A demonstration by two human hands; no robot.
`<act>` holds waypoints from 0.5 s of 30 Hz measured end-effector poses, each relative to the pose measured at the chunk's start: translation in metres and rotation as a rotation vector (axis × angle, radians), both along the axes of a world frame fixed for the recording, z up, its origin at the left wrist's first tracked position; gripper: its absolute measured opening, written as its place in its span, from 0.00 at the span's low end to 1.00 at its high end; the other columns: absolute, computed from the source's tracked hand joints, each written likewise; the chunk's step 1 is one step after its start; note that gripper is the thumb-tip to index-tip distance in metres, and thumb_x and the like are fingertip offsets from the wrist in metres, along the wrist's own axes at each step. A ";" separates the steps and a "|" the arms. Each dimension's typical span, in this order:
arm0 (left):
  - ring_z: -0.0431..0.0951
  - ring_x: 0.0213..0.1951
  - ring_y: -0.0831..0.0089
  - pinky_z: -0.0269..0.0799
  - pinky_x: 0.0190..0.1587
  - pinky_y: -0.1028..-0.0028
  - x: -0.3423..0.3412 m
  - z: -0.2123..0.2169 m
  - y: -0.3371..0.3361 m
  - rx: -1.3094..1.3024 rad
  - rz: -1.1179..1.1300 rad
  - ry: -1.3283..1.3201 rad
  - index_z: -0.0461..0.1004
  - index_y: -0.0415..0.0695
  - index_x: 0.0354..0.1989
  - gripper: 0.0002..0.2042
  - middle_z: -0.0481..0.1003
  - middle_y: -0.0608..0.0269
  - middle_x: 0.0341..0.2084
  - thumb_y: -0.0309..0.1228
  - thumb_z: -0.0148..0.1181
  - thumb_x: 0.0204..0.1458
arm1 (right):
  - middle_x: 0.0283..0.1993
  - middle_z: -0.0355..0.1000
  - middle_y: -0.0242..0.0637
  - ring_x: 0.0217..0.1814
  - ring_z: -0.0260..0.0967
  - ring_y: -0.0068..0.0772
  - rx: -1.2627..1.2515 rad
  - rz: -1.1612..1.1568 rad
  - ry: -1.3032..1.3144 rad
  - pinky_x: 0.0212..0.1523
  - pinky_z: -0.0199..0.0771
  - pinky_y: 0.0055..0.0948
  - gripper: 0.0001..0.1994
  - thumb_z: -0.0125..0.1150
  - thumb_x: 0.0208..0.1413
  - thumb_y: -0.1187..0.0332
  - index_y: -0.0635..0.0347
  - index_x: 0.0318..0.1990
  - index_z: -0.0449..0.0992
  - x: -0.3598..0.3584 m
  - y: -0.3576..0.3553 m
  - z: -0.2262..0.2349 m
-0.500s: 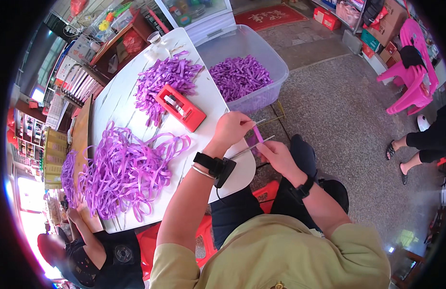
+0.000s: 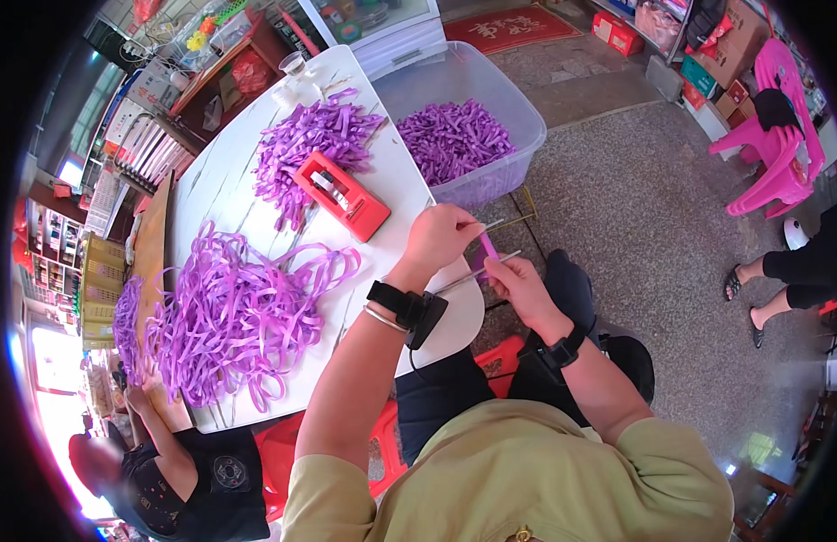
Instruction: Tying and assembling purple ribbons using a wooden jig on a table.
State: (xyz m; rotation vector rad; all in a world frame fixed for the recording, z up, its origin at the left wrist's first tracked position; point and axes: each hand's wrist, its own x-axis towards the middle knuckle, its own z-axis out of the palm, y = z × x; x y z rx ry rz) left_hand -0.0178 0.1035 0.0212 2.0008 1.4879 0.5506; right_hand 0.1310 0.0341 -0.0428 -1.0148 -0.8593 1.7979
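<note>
Just past the table's right edge, a short purple ribbon (image 2: 489,246) stretches between my two hands, beside a pair of thin rods (image 2: 456,282) that jut out there. My left hand (image 2: 444,237) pinches the ribbon's upper end near the far rod. Lower down, my right hand (image 2: 525,287) is closed at the ribbon's other end, its fingertips at the near rod. A red tape dispenser (image 2: 362,215) lies on the white table (image 2: 391,316) left of my left hand. Behind it is a heap of short purple ribbon pieces (image 2: 296,149); a tangle of long purple ribbon (image 2: 242,321) spreads nearer.
A clear plastic bin (image 2: 527,135) full of short purple pieces stands against the table's far right side. A clear cup (image 2: 293,65) sits at the far corner. Another person (image 2: 165,470) works at the left. Pink chairs (image 2: 780,154) stand far right.
My right hand has shifted slightly, its fingers now closer in to the ribbon and the near rod. My left hand keeps its pinch in nearly the same place.
</note>
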 end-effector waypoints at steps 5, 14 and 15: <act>0.74 0.25 0.60 0.68 0.30 0.69 0.001 0.003 -0.001 0.008 0.004 0.012 0.77 0.42 0.25 0.08 0.74 0.55 0.22 0.33 0.58 0.39 | 0.17 0.63 0.22 0.18 0.55 0.10 -0.029 -0.013 0.010 0.20 0.50 0.13 0.12 0.55 0.51 0.60 0.54 0.20 0.71 0.000 0.000 0.001; 0.74 0.25 0.61 0.68 0.30 0.68 0.001 0.002 -0.001 -0.002 0.002 0.007 0.77 0.43 0.25 0.08 0.74 0.56 0.22 0.34 0.57 0.39 | 0.17 0.61 0.21 0.18 0.54 0.12 0.006 0.066 -0.032 0.20 0.51 0.15 0.15 0.54 0.51 0.58 0.56 0.18 0.70 0.006 0.005 0.006; 0.74 0.26 0.61 0.68 0.30 0.69 0.001 0.002 -0.001 -0.004 0.004 0.007 0.77 0.43 0.26 0.09 0.74 0.56 0.22 0.34 0.57 0.39 | 0.17 0.61 0.21 0.18 0.54 0.12 0.007 0.066 -0.032 0.20 0.51 0.15 0.15 0.54 0.51 0.58 0.56 0.18 0.70 0.006 0.004 0.008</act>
